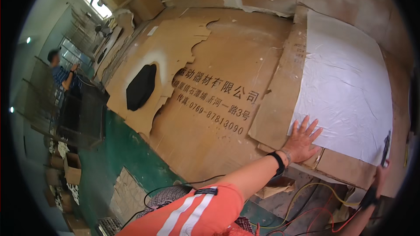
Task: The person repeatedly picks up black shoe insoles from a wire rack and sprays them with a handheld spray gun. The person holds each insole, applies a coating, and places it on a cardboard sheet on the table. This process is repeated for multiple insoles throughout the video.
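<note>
The white sheet [347, 83] lay at the right side of my view, spread over brown cardboard [273, 100]. Its surface was glossy and full of fine wrinkles, which I saw most clearly in the middle and lower parts. Its left edge was nearly straight, while the right side looked curved, but the fisheye lens bent it, so I could not tell its real shape.

My left hand [301, 143] was flat, with the fingers spread wide, pressing on the lower left corner of the sheet and gripping nothing; the palm reached over the edge onto cardboard. My right hand [381, 175] was near the lower right corner, and its fingers were closed on a slim dark tool [386, 147]. The blur there was strong, so I could not tell its kind.

To the left lay a large printed cardboard [214, 131], and beyond it a black flat piece [141, 87] with a whitish haze around it on a torn tan board [118, 96]. My orange sleeve [205, 209] and left forearm blocked part of the green floor [118, 148]. Yellow hose [321, 184] and red cable [321, 211] looped below the cardboard edge. Farther left, a co-worker in blue [63, 76] stood well apart.
</note>
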`<state>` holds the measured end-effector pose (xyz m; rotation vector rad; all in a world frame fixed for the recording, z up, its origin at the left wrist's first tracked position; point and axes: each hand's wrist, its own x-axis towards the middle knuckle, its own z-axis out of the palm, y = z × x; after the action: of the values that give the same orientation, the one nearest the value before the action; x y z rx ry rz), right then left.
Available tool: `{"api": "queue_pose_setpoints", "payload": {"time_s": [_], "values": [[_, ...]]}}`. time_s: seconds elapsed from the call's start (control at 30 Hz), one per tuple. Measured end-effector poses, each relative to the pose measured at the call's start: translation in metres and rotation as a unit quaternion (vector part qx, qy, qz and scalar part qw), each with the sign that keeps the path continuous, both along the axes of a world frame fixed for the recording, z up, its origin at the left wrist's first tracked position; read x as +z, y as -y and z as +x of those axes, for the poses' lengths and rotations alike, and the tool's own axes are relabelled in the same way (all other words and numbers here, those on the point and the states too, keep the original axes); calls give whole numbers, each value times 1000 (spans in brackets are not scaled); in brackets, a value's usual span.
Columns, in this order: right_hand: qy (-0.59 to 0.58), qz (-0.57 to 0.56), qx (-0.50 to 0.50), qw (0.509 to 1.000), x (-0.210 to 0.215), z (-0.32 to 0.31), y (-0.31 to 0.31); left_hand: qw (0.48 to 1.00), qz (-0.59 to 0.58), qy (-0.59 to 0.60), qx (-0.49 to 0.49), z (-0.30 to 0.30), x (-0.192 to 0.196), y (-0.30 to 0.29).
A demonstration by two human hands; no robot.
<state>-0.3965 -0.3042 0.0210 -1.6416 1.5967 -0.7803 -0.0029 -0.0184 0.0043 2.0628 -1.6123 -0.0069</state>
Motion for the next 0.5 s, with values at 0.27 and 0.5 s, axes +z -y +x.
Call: {"api": "queue_pose_setpoints", "payload": {"time_s": [0.27,0.5], "values": [[55,43,38,997,184,60,-423,905,174,-325,-214,7,83,-39],[231,132,203,942,256,200,-616,673,156,-533,-489,-52,154,-348]]}}
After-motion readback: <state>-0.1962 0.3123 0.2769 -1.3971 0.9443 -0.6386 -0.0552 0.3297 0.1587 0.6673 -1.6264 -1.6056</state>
